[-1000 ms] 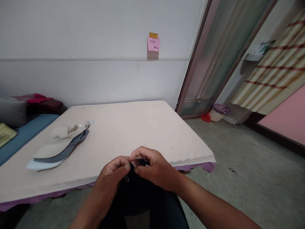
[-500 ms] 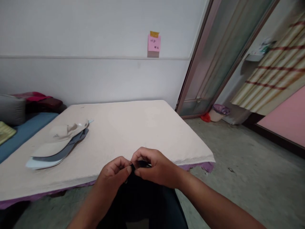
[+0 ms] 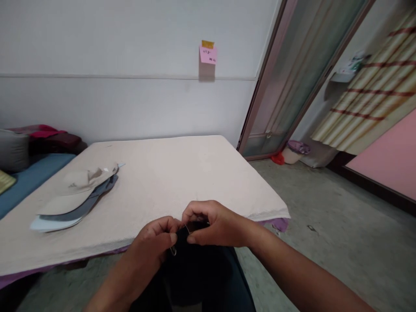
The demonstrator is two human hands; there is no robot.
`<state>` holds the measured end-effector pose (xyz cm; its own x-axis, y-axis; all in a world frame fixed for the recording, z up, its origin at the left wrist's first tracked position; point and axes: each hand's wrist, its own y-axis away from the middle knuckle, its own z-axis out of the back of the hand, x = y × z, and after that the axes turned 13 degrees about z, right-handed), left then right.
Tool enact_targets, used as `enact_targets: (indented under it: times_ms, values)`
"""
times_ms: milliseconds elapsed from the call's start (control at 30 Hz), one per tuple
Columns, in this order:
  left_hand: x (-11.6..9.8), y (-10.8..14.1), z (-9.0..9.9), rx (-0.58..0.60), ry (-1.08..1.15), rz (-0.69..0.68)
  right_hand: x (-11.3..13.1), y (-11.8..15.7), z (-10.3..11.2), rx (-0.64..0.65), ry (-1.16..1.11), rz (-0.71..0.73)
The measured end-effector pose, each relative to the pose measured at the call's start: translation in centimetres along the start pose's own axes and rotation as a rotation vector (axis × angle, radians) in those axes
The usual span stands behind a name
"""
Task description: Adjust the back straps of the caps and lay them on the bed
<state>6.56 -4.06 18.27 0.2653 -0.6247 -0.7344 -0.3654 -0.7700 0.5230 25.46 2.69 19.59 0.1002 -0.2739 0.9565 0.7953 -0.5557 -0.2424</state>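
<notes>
Just in front of the near edge of the cloth-covered table (image 3: 182,173), the left hand (image 3: 156,238) pinches a black fabric item (image 3: 182,239), with a small metal ring (image 3: 173,251) showing there. The right hand (image 3: 216,225) curls at the item; I cannot tell whether it grips. Stacked caps (image 3: 78,195) lie on the table's left part.

Broad cream-cloth-covered desk (image 3: 175,173), purple fabric (image 3: 280,224) below its edge, beige brimmed cap (image 3: 69,197) stacked over dark grey cap (image 3: 86,209) and pale blue cap (image 3: 53,224)
</notes>
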Motion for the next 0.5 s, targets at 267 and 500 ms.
enact_targets:
  times_ms: [267, 500]
  values:
    - [0.1, -0.2, 0.2, 0.015, -0.042, -0.079, -1.0, 0.4, 0.1, -0.034, -0.056, -0.02]
    - [0.3, -0.5, 0.1, -0.011, -0.086, -0.107, -1.1, 0.4, 0.0, -0.041, -0.006, -0.038]
